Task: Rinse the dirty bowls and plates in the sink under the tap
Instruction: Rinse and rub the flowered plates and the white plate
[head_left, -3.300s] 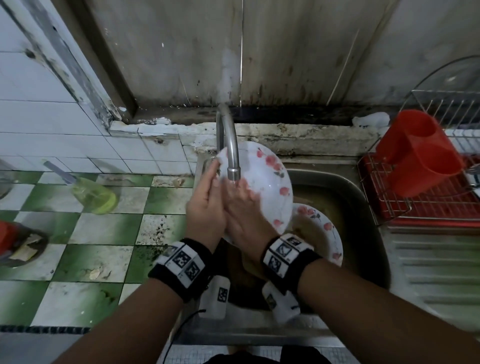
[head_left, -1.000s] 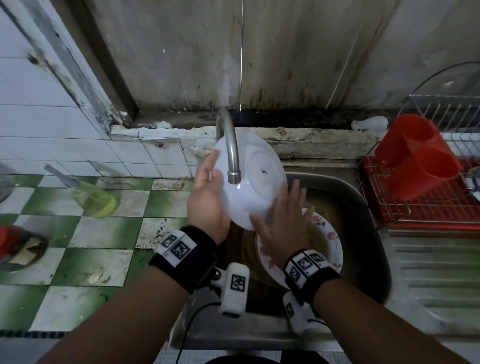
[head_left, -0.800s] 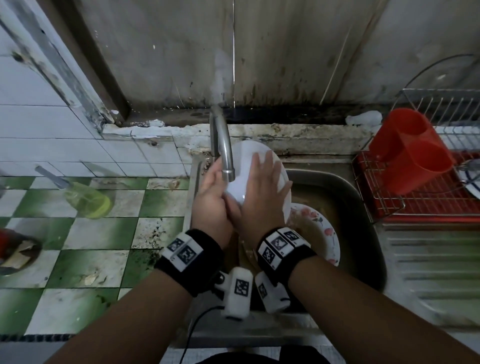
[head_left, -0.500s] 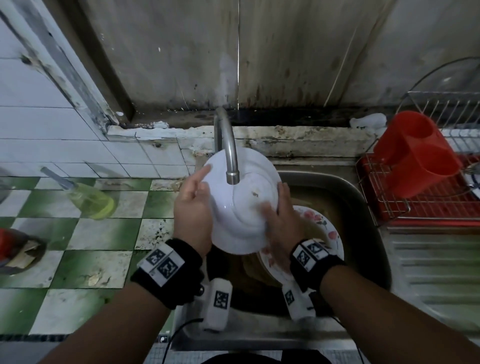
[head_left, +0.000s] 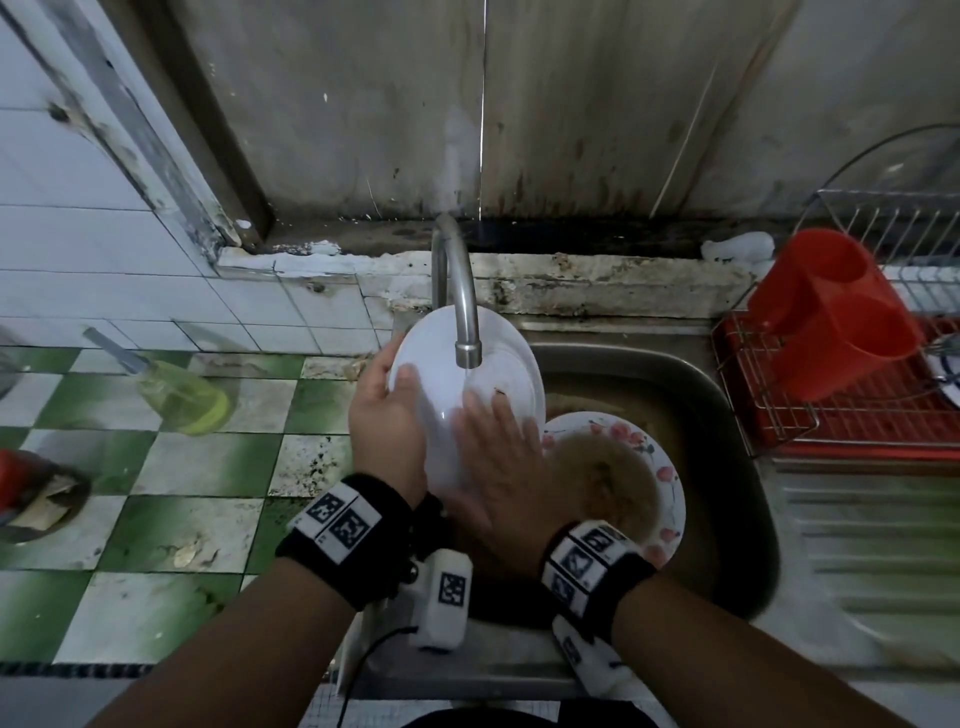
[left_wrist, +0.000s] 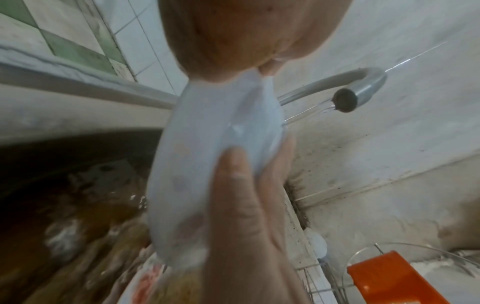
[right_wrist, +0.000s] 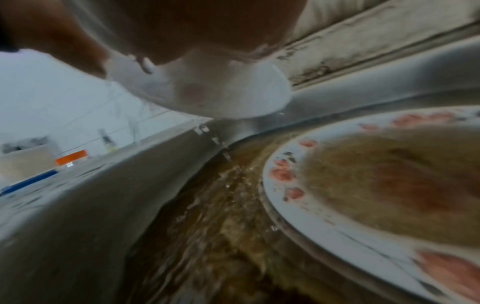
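A white plate (head_left: 493, 374) is held tilted under the tap (head_left: 466, 348), its plain back toward me, with water running onto it. My left hand (head_left: 387, 415) grips its left rim, thumb on the back. My right hand (head_left: 498, 467) lies flat on the plate's lower back, fingers straight. In the left wrist view the plate (left_wrist: 207, 164) sits edge-on beside the spout (left_wrist: 345, 100). The right wrist view shows the plate's flowered face (right_wrist: 194, 92) from below, dripping. A second flowered plate (head_left: 660, 467) (right_wrist: 285, 205), filled with brown water, lies in the sink (head_left: 675, 369).
A red cutlery holder (head_left: 831, 322) stands in a wire dish rack (head_left: 769, 415) at the right, with the ribbed draining board (head_left: 857, 545) in front. On the green-and-white tiled counter (head_left: 208, 467) at the left lie a yellow-green bottle (head_left: 182, 400) and a dish of scraps (head_left: 36, 499).
My right hand has slid from the plate's right edge onto its back. Earlier the plate's flowered face was toward me; now its plain back is.
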